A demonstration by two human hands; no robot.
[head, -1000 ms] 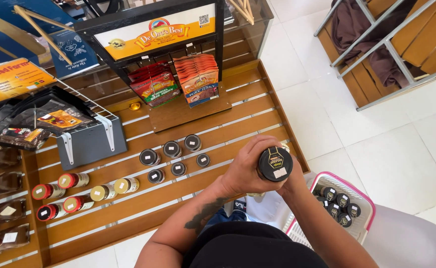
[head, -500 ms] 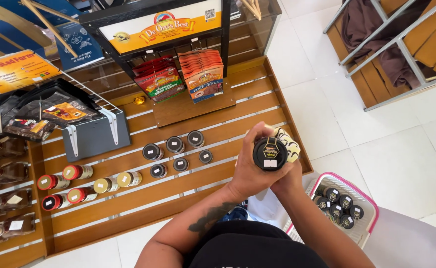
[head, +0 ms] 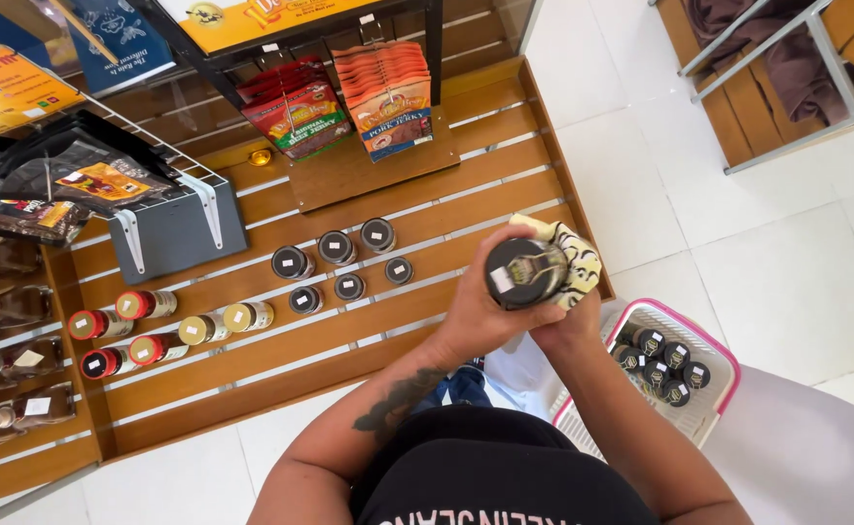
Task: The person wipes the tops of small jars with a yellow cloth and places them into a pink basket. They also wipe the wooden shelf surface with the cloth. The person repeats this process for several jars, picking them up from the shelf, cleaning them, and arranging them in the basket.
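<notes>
My left hand grips a dark jar with a black lid, held upright in front of me above the shelf's front right part. My right hand is under and beside the jar and holds a cream cloth with dark markings against its right side. Most of the right hand is hidden behind the jar and cloth. On the wooden slatted shelf stand two short rows of similar black-lidded jars.
A pink-rimmed white basket with several black-lidded jars sits at my lower right. Bottles with red and gold caps lie at the shelf's left. A grey box, hanging snack packets and a display stand sit further back.
The jar has turned in my hands and the cloth has come up around its right side. The view has shifted, so the shelf appears higher in the frame.
</notes>
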